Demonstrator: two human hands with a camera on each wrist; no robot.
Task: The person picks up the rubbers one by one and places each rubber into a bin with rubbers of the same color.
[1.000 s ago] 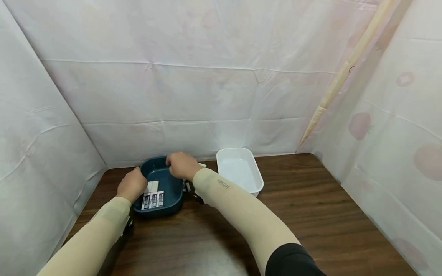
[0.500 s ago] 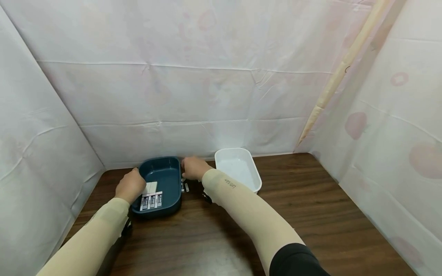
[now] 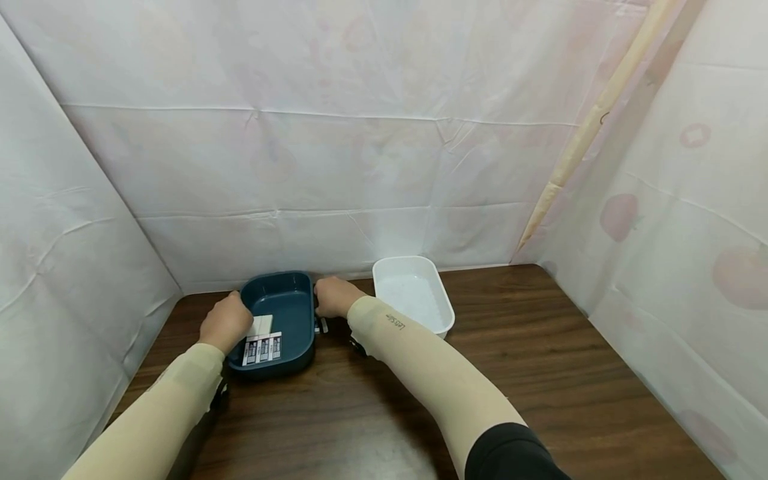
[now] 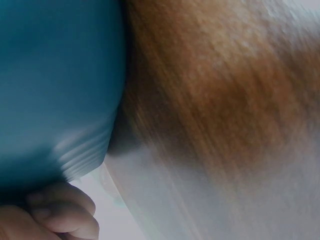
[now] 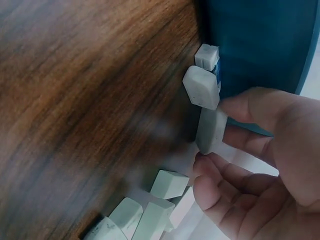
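Gripping the near-left rim of the dark teal tray (image 3: 287, 301), the left hand (image 3: 225, 323) is curling its fingers (image 4: 60, 212) under the tray's outer wall, as the left wrist view is showing. The right hand (image 3: 333, 296) is working at the tray's opposite side, its thumb and fingers (image 5: 227, 182) pinching a white eraser (image 5: 209, 131) that is standing nearly upright against the tray's outside wall. Just above those fingers, two more erasers (image 5: 202, 86) are leaning against the same wall, and a loose cluster of further erasers (image 5: 150, 207) is lying on the tabletop (image 3: 540, 360) just below them. Inside the tray, between the two hands, a white card (image 3: 262, 325) and a printed label sheet (image 3: 263, 348) are lying flat. A white tray (image 3: 411, 294) is sitting on the tabletop just beyond the right hand, apart from the teal one. Pale sheeting (image 3: 336, 153) is hanging behind both trays.
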